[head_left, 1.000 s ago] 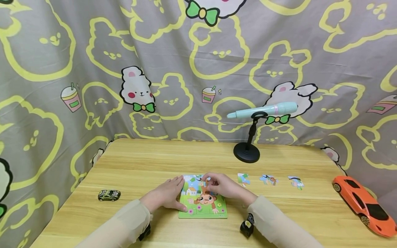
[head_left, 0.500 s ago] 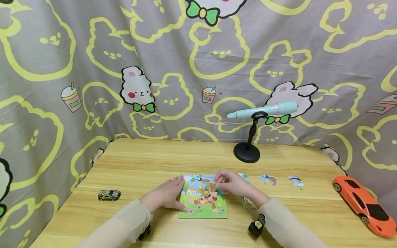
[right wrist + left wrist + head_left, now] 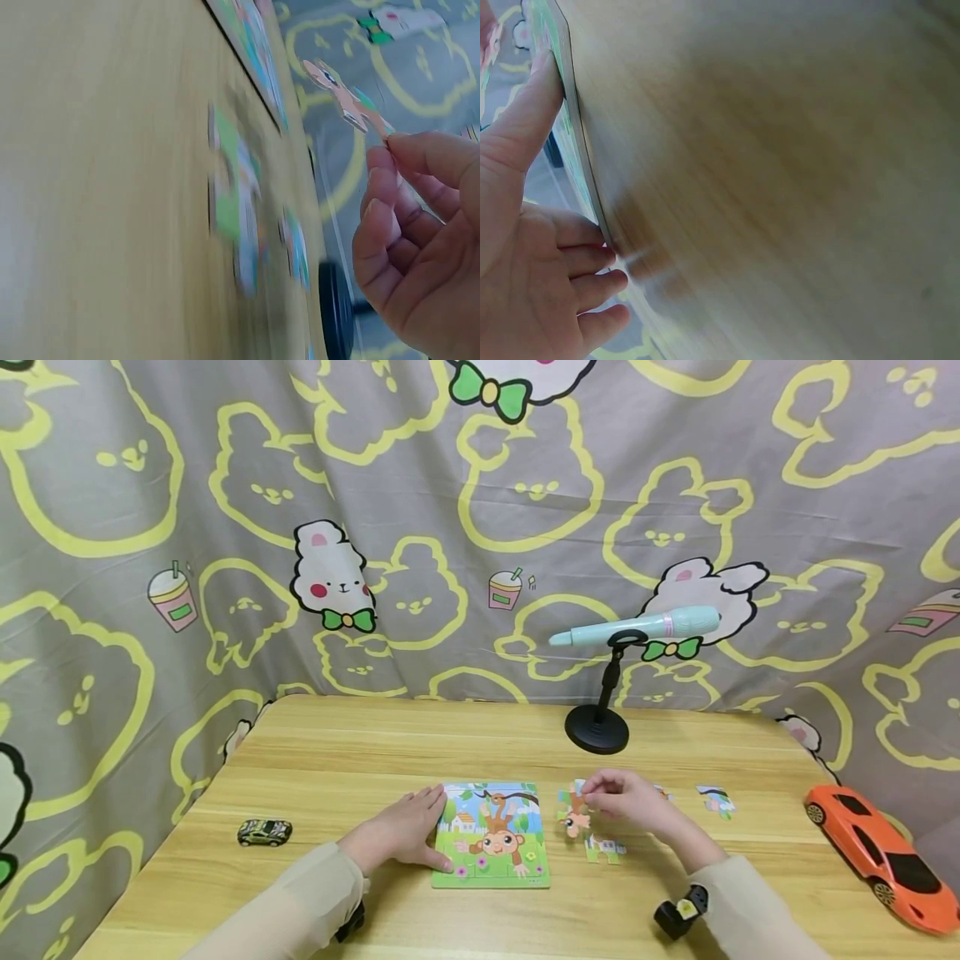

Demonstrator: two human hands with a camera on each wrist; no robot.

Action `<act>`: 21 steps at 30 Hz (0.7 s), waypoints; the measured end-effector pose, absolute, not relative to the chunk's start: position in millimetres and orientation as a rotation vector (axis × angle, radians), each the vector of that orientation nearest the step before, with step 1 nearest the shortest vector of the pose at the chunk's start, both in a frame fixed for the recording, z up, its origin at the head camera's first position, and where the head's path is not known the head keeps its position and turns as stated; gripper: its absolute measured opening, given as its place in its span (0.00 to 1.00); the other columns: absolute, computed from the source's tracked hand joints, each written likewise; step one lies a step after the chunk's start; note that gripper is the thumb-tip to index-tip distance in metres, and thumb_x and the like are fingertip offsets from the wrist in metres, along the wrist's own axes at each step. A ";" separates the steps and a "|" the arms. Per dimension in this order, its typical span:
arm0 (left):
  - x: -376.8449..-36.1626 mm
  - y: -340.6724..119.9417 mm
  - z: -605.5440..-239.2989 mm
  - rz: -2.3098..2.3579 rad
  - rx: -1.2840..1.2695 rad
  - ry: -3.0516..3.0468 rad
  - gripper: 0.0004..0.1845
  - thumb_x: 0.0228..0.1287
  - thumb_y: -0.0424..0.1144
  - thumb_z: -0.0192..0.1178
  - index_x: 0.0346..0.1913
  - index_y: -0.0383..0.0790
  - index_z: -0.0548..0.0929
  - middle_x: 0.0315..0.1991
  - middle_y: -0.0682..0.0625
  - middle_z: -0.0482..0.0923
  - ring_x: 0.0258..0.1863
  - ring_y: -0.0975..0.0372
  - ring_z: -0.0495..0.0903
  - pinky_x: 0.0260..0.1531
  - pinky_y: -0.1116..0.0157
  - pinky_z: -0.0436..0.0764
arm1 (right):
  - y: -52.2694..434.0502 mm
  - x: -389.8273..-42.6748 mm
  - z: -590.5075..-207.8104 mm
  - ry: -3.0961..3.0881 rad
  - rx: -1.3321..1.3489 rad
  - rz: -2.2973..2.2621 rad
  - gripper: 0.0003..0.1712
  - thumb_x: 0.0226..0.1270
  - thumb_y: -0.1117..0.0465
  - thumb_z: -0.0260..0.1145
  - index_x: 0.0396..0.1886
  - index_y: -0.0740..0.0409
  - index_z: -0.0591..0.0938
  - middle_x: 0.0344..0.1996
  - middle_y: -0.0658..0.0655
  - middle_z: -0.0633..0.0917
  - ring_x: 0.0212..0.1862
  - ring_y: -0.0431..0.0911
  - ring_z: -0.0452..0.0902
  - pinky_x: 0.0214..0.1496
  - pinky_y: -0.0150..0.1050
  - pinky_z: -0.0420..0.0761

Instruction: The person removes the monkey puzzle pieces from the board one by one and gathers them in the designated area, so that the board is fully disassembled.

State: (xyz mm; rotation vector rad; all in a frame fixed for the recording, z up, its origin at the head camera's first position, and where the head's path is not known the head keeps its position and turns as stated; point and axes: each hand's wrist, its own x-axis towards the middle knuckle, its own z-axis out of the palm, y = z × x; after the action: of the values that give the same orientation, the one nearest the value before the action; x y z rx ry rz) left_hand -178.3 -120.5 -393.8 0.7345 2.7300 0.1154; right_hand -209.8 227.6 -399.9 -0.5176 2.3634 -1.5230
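A square jigsaw puzzle (image 3: 487, 839) with a monkey picture lies flat on the table. My left hand (image 3: 401, 833) rests against its left side, thumb at the near corner and fingers stretched toward the far one. In the left wrist view the thumb (image 3: 536, 112) lies on the board's edge. Right of the puzzle, my right hand (image 3: 630, 800) pinches a jigsaw piece (image 3: 575, 821) between thumb and fingertips. In the right wrist view this piece (image 3: 345, 97), printed with part of a monkey, is raised off the table. A house-printed piece (image 3: 604, 849) lies below it.
One loose piece (image 3: 716, 802) lies farther right; another (image 3: 664, 792) is partly hidden by my right hand. A microphone (image 3: 645, 627) on a black stand (image 3: 597, 729) stands behind. A small toy car (image 3: 264, 832) is at left, an orange toy car (image 3: 881, 856) at right.
My right hand has drawn back rightward from the puzzle with the monkey piece in its fingers, uncovering the puzzle's upper right and the house piece. The left hand has stayed in place.
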 end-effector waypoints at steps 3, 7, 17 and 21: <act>-178.6 -120.8 -394.6 0.111 0.735 2.732 0.55 0.47 0.65 0.61 0.68 0.28 0.56 0.69 0.38 0.50 0.68 0.49 0.51 0.64 0.53 0.54 | 249.3 -208.0 -401.2 2.389 -0.480 -1.530 0.13 0.64 0.61 0.62 0.40 0.69 0.77 0.27 0.58 0.79 0.24 0.44 0.68 0.23 0.36 0.73; -179.0 -121.1 -395.8 0.109 0.736 2.732 0.55 0.47 0.65 0.61 0.68 0.28 0.56 0.69 0.38 0.50 0.68 0.49 0.51 0.64 0.53 0.54 | 277.0 -204.6 -403.0 2.417 -0.470 -1.499 0.13 0.65 0.62 0.60 0.40 0.70 0.77 0.28 0.59 0.79 0.25 0.44 0.70 0.24 0.36 0.74; -179.7 -121.5 -396.1 0.116 0.737 2.732 0.55 0.47 0.65 0.61 0.68 0.28 0.56 0.69 0.38 0.50 0.68 0.49 0.51 0.64 0.53 0.53 | 329.3 -200.6 -409.0 2.363 -0.478 -1.351 0.11 0.67 0.62 0.58 0.36 0.70 0.77 0.18 0.51 0.71 0.19 0.38 0.64 0.18 0.31 0.66; -179.9 -121.3 -396.5 0.122 0.735 2.731 0.54 0.47 0.65 0.62 0.68 0.28 0.56 0.69 0.38 0.50 0.68 0.49 0.51 0.65 0.53 0.53 | 339.8 -199.8 -412.5 2.332 -0.549 -1.305 0.10 0.67 0.63 0.57 0.34 0.69 0.77 0.19 0.51 0.74 0.19 0.38 0.67 0.16 0.29 0.66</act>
State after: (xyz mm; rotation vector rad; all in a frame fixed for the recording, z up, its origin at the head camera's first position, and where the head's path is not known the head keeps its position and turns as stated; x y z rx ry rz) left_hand -179.9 -121.3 -396.5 0.7346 2.7307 0.1221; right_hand -199.8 339.8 -412.5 -0.5489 2.3318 -1.3047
